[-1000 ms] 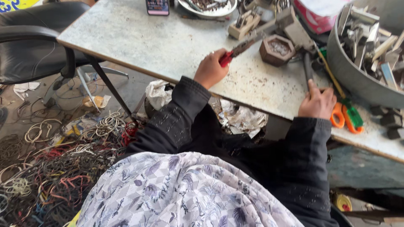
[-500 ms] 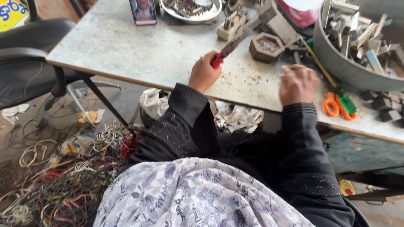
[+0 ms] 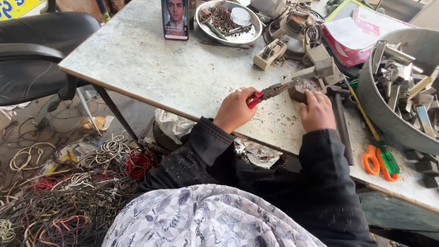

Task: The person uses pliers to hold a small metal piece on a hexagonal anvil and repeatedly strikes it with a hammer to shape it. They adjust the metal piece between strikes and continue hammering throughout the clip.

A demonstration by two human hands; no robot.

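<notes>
The red-handled pliers (image 3: 270, 91) lie across the table (image 3: 137, 59) with their long axis running left-near to right-far, nose pointing right and far at the small brown block (image 3: 299, 91). The left hand (image 3: 235, 110) is closed round the handles; the right hand (image 3: 318, 110) presses on the block, just right of the nose

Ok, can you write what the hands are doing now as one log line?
left hand: grips red-handled pliers | right hand: rests on small brown part | surface: grey table

Matt speckled stone-look tabletop (image 3: 151, 64); pliers (image 3: 270, 92) w/ glossy red plastic grips (metal jaws).
</notes>
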